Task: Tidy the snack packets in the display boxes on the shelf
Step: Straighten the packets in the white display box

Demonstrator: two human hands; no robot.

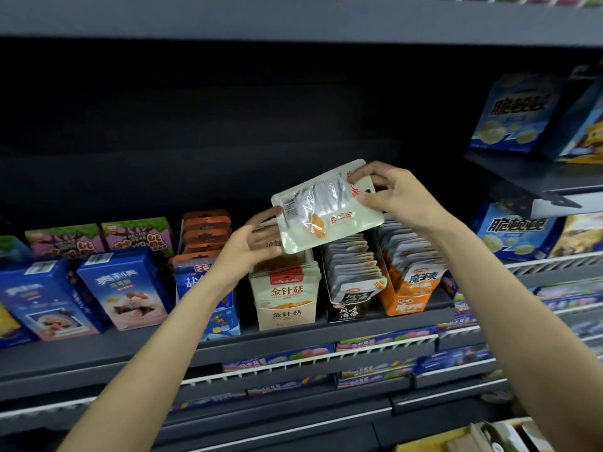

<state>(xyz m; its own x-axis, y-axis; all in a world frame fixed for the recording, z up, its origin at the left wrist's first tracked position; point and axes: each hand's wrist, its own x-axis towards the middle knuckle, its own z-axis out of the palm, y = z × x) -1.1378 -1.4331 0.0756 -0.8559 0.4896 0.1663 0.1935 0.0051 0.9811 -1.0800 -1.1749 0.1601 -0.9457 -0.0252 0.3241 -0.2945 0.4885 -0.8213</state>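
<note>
A person's two bare arms reach up to a dark metal shelf (pixel 98 350) stocked with snack boxes. Both hands hold one flat, pale cream plastic snack packet (pixel 326 207) in the air, its printed back with a barcode turned toward the camera. The right hand (pixel 391 194) pinches the packet's upper right end, thumb and fingers curled round the edge near the hang hole. The left hand (pixel 254 246) supports the lower left end, fingers tucked behind it.

The packet's long axis tilts, running from lower left up to upper right, so it lies slantwise, not upright. It hovers just above and slightly behind the cream cardboard display box with a red label (pixel 284 295), which holds matching packets standing on edge. That box sits directly beneath the left hand, making the left hand the nearer one. To its right stand a black display box of grey packets (pixel 350 288) and an orange display box (pixel 408 288).

Judging by this, the packet likely needs turning upright and face-forward, then lowering straight down into the cream box.
</note>
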